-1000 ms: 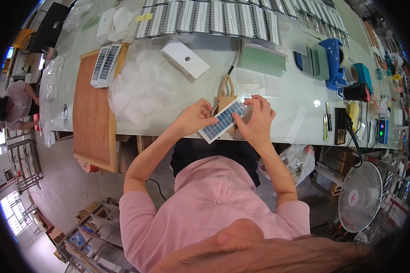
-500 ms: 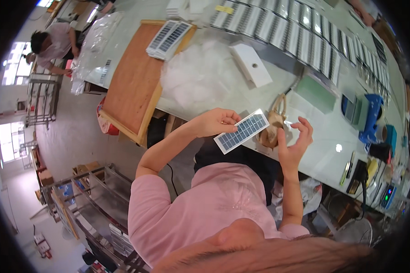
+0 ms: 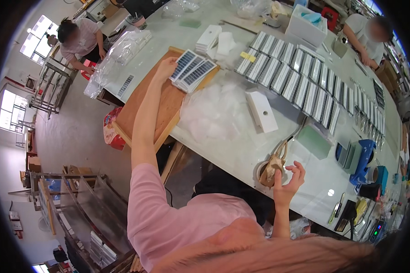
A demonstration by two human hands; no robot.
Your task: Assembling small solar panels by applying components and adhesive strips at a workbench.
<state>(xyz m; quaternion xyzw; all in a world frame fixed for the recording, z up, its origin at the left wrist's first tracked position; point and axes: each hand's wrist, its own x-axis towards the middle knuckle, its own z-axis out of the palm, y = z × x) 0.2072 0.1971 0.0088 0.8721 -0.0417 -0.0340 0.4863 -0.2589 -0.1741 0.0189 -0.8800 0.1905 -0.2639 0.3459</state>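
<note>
1. A small stack of solar panels [image 3: 191,71], dark blue cells with pale borders, lies on the far end of a wooden board [image 3: 143,109] at the left of the long white worktable [image 3: 241,150].
2. The left hand [image 3: 166,68] reaches out on a fully stretched arm and touches the near-left edge of that stack; whether the fingers grip a panel or merely rest on it is hard to tell at this distance.
3. Judging from this, a panel is being set on, or squared up with, the stack.
4. The next move would call for a clean release without nudging the fanned panels off the board.
5. The right hand [image 3: 289,179] hovers raised near the body, empty, fingers loosely curled with thumb and forefinger close together.
6. It hangs just beside a roll of brown tape [image 3: 271,168] at the table's near edge.
7. Beyond lie crumpled clear plastic bags [image 3: 214,113], a white box [image 3: 262,110] and long rows of further panels [image 3: 305,82].
</note>
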